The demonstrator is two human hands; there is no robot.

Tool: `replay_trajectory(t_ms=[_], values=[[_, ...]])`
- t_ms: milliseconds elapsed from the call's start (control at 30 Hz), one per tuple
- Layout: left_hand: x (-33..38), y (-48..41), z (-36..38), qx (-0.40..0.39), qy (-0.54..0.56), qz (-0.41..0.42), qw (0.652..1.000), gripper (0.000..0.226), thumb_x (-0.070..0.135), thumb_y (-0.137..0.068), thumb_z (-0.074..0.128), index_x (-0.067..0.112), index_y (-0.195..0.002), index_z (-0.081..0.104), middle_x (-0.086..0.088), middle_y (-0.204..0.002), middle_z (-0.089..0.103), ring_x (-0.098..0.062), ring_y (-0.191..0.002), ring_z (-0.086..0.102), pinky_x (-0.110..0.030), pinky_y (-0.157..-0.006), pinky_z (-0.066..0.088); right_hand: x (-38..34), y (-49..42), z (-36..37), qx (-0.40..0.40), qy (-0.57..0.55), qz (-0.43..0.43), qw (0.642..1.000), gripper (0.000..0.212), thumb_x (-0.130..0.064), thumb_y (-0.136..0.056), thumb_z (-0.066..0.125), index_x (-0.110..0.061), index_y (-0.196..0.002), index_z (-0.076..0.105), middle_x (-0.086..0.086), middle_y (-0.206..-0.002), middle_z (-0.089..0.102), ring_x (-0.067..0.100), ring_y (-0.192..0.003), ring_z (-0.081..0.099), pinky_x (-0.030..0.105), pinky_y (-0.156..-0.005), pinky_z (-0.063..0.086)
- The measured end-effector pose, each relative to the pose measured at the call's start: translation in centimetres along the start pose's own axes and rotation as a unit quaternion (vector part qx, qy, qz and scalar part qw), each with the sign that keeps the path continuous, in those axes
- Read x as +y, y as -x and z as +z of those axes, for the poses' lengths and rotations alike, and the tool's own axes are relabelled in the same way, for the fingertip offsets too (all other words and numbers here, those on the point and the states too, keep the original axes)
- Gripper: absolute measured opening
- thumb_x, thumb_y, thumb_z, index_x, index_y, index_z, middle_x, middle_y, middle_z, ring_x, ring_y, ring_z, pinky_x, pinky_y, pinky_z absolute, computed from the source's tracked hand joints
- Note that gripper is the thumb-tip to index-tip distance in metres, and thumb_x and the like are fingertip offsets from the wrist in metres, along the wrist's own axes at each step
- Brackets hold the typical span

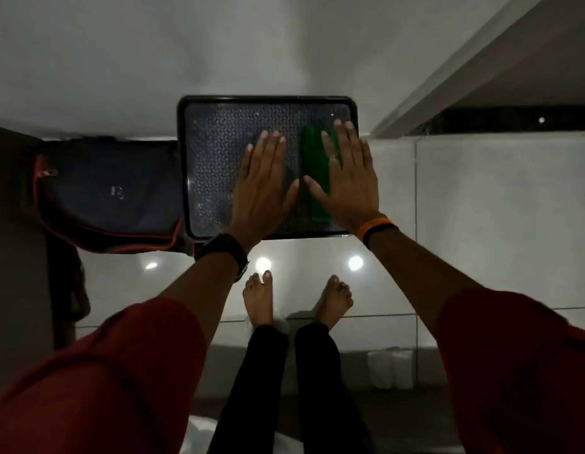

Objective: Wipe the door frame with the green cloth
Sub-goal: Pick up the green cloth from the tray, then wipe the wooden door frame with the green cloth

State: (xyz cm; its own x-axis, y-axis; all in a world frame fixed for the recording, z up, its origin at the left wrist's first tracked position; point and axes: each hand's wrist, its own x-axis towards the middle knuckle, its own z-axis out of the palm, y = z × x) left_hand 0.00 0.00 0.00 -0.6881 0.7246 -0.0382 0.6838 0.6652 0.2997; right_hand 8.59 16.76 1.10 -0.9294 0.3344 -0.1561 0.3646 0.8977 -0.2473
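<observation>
Basically head view: both hands flat, fingers spread, gripping nothing. Left hand [263, 181] over tray [219, 103]; right hand [345, 178] above green cloth [314, 178] at tray's 3 o'clock. Pre-pickup step; next needs grasping cloth.
</observation>
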Motion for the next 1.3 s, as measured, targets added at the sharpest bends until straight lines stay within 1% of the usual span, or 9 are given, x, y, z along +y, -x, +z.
replay_trajectory(t_ms=[133,300,400,567,733,867,1033,1133,1300], values=[[-1.2,-0.4,4.4,-0.026,0.018,-0.022,0.999,0.073,0.045,-0.109,0.037,0.000,-0.164,0.022,-0.018,-0.173,0.021,-0.033,-0.162,0.014,-0.049,-0.133,0.007,1.1,-0.9,4.2,-0.052,-0.008,-0.012,0.999,0.064,-0.037,-0.112,0.045,-0.019,-0.167,0.019,0.013,-0.177,0.011,0.033,-0.165,0.006,0.048,-0.136,0.007],[-1.6,-0.2,7.1,-0.018,-0.011,-0.017,1.000,0.070,0.044,-0.111,0.034,0.000,-0.164,0.023,-0.017,-0.173,0.020,-0.033,-0.162,0.016,-0.047,-0.134,0.008,0.9,-1.3,6.2,-0.002,-0.023,0.005,1.000,0.053,-0.010,-0.110,0.042,-0.012,-0.162,0.034,0.015,-0.172,0.026,0.038,-0.161,0.024,0.049,-0.132,0.024],[-1.3,-0.2,6.7,-0.022,-0.007,-0.025,0.999,0.070,0.043,-0.111,0.036,0.000,-0.164,0.022,-0.017,-0.173,0.019,-0.031,-0.162,0.015,-0.044,-0.134,0.007,0.8,-2.1,5.4,0.013,-0.030,0.006,0.999,0.051,-0.001,-0.106,0.044,-0.005,-0.156,0.045,0.019,-0.166,0.039,0.042,-0.148,0.043,0.051,-0.124,0.036],[0.1,-0.9,2.1,0.004,-0.006,-0.038,0.999,0.070,0.040,-0.110,0.038,-0.002,-0.164,0.022,-0.019,-0.173,0.019,-0.031,-0.162,0.015,-0.042,-0.134,0.006,-1.0,-1.0,0.9,0.050,-0.054,0.009,0.997,0.047,0.003,-0.101,0.054,0.002,-0.148,0.054,0.022,-0.157,0.051,0.045,-0.138,0.052,0.049,-0.118,0.044],[3.0,-2.2,-8.1,0.074,0.014,-0.010,0.997,0.068,0.040,-0.111,0.037,-0.003,-0.163,0.023,-0.019,-0.173,0.020,-0.032,-0.163,0.013,-0.045,-0.134,0.008,-4.0,0.7,-8.5,0.179,-0.085,-0.014,0.980,0.059,0.014,-0.073,0.082,0.006,-0.130,0.068,0.026,-0.138,0.066,0.051,-0.116,0.066,0.056,-0.095,0.061],[6.8,-3.4,-18.9,0.144,-0.015,-0.003,0.989,0.071,0.044,-0.110,0.035,0.003,-0.166,0.019,-0.014,-0.175,0.016,-0.027,-0.163,0.009,-0.042,-0.134,0.008,-6.5,1.6,-19.3,0.277,-0.088,-0.032,0.956,0.062,0.010,-0.076,0.085,0.002,-0.134,0.067,0.022,-0.140,0.067,0.032,-0.125,0.048,0.054,-0.094,0.062],[12.3,-4.9,-35.1,0.258,-0.003,0.022,0.966,0.073,0.043,-0.108,0.039,0.009,-0.167,0.014,-0.010,-0.176,0.010,-0.023,-0.164,0.002,-0.036,-0.134,0.000,-9.3,3.5,-34.4,0.393,-0.138,-0.050,0.908,0.043,-0.018,-0.101,0.052,-0.004,-0.139,0.066,0.015,-0.148,0.061,0.030,-0.131,0.049,0.051,-0.103,0.058],[15.6,-6.0,-44.9,0.327,-0.009,0.041,0.944,0.071,0.045,-0.109,0.032,0.010,-0.167,0.010,-0.010,-0.176,0.009,-0.022,-0.164,0.000,-0.036,-0.134,-0.002,-11.2,4.8,-44.1,0.445,-0.194,-0.082,0.870,0.043,-0.017,-0.102,0.050,-0.018,-0.142,0.064,-0.008,-0.155,0.049,0.021,-0.139,0.046,0.043,-0.112,0.052],[21.1,-8.1,-60.1,0.437,-0.015,0.098,0.894,0.069,0.043,-0.109,0.030,0.005,-0.164,0.013,-0.012,-0.173,0.012,-0.026,-0.163,0.007,-0.036,-0.133,0.001,-13.6,5.4,-60.4,0.590,-0.073,-0.135,0.793,0.038,-0.022,-0.117,0.039,-0.003,-0.137,0.065,0.016,-0.144,0.062,0.030,-0.126,0.052,0.041,-0.108,0.051]])
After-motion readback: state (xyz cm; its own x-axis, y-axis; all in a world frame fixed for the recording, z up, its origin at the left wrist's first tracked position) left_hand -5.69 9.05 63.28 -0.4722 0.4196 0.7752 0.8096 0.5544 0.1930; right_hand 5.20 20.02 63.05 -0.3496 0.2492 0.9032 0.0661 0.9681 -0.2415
